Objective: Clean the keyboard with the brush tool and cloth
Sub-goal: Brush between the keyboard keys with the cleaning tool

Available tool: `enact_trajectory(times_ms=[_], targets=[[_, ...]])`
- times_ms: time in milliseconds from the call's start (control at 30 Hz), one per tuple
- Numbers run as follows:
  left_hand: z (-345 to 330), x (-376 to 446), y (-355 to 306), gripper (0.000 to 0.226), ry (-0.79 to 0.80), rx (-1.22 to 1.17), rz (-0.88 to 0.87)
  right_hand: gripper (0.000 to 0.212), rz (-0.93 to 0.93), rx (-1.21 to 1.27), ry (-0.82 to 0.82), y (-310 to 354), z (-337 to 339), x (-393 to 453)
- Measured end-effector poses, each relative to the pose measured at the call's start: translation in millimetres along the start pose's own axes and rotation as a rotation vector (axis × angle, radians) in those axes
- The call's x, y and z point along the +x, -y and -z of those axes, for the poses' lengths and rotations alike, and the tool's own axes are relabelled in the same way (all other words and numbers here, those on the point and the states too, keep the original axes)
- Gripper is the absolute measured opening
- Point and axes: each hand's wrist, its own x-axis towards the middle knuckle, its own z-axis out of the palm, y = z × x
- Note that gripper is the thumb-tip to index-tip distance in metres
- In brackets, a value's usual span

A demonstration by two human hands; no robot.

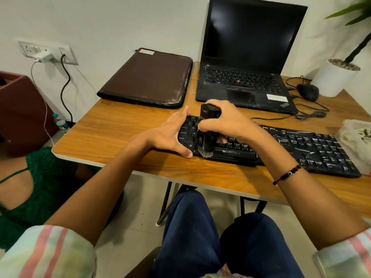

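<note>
A long black plastic keyboard [281, 146] lies along the near edge of the wooden table [112, 127]. Behind it stand an open black laptop [247, 77] and, to the laptop's left, a flat brown zipped folder [148, 77]. A black corded mouse [307, 92] and a white cylindrical plant pot [333, 81] sit right of the laptop, and a crumpled pale cloth [357, 141] lies at the keyboard's right end.

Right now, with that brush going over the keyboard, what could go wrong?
Two risks, I think. The keyboard lies close to the table's near edge, so a hard stroke of the brush in the right hand might nudge it off if the left hand lets go. Loosened dust could also drift onto the open laptop just behind.
</note>
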Motion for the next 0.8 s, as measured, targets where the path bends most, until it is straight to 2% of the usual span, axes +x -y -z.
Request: enact_trajectory(times_ms=[33,167,233,400,600,700,800], targets=[[-0.1,1.0,1.1,0.149,0.001,0.0,-0.005,0.019,0.011,-0.045,-0.021,-0.3,-4.4,0.8],[0.3,1.6,2.9,0.148,0.023,-0.017,0.002,0.03,0.169,-0.226,-0.336,-4.3,-17.4,10.2],[0.3,0.9,2.9,0.146,0.028,-0.022,0.005,0.034,0.237,-0.179,-0.385,-7.9,-20.3,9.7],[1.5,1.0,1.6,0.146,0.03,-0.025,0.008,0.03,0.177,-0.11,-0.343,-11.2,-22.0,-3.4],[0.3,0.5,0.1,0.143,0.02,-0.024,0.011,0.026,0.036,-0.049,-0.115,-0.6,-7.1,-14.7],[0.6,0.3,0.4,0.143,0.015,-0.026,0.01,0.027,0.043,-0.032,-0.175,-2.1,-2.0,-18.1],[1.3,1.0,-0.5,0.143,0.021,-0.007,0.007,0.029,0.13,-0.14,-0.292,-7.0,-10.1,-17.1]])
